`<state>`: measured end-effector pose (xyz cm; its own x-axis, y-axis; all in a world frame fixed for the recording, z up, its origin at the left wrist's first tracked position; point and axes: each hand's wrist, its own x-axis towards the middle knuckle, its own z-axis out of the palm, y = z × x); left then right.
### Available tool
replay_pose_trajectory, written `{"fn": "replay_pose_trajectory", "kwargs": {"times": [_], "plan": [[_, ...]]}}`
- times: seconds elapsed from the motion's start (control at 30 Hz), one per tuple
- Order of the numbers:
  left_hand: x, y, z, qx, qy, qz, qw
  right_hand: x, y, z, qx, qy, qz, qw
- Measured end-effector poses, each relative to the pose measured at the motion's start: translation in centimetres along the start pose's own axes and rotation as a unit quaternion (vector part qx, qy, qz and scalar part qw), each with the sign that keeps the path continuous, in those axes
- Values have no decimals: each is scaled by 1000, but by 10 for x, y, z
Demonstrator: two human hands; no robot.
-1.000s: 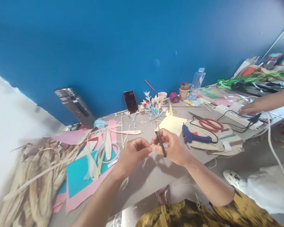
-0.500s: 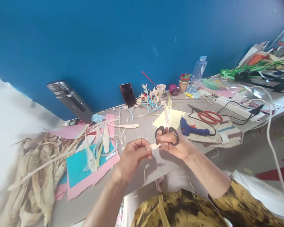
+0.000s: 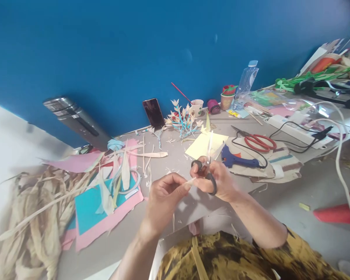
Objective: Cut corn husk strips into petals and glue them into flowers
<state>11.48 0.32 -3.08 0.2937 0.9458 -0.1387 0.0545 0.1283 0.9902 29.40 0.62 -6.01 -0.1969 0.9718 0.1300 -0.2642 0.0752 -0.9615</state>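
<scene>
My left hand (image 3: 167, 196) pinches a small pale strip (image 3: 190, 181), which looks like dried corn husk, between thumb and fingertips. Black-handled scissors (image 3: 212, 184) hang on my right hand (image 3: 221, 181), with fingers through the loops. Their blades (image 3: 210, 146) point away from me and stand apart, over a yellow paper sheet (image 3: 198, 144). The right fingertips touch the strip's free end. Beyond the hands stands a cluster of pale husk flowers on blue stems (image 3: 184, 125).
A blue glue gun (image 3: 240, 160) and red-handled pliers or shears (image 3: 259, 142) lie right, near a power strip (image 3: 294, 130). Left are dried husks (image 3: 37, 217), blue paper (image 3: 89, 210) and a dark flask (image 3: 78, 122). A phone (image 3: 153, 112) leans on the wall.
The scissors have opened and turned a little in my right hand. Its fingertips have come onto the strip, and the left hand still pinches it. The view has shifted slightly.
</scene>
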Motion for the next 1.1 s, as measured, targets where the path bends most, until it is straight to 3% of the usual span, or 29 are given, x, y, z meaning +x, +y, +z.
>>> {"fn": "replay_pose_trajectory", "kwargs": {"times": [0.07,0.17,0.23,0.33,0.43,0.57,0.63,0.67,0.73,0.8,0.87,0.93,1.1], "plan": [[-3,1,-2,11,-12,16,1000,1,2,-7,43,-6,-10,999],[-5,-2,-6,121,80,139,980,2,6,-22,109,56,-34,992],[-5,-5,-6,219,149,280,923,0,8,-28,104,95,-21,990],[-1,-11,-4,306,176,451,820,-6,9,-25,73,85,28,993],[3,-15,0,339,159,511,774,-9,8,-13,99,48,33,993],[5,-16,3,343,119,523,771,-9,7,-1,99,47,53,993],[2,-17,1,317,121,482,808,-8,6,1,81,73,59,992],[0,-16,0,288,130,429,846,-8,5,1,70,85,56,992],[-4,-16,-3,182,126,273,936,-8,3,2,41,101,43,993],[-7,-16,-5,51,70,120,989,-8,1,3,1,109,34,993],[-9,-17,-4,-42,3,30,999,-9,1,6,-33,113,30,993],[-8,-18,-1,-98,-21,-16,995,-10,2,9,-33,100,31,994],[-4,-19,10,-252,-91,-90,959,-10,8,12,144,-11,76,987]]}}
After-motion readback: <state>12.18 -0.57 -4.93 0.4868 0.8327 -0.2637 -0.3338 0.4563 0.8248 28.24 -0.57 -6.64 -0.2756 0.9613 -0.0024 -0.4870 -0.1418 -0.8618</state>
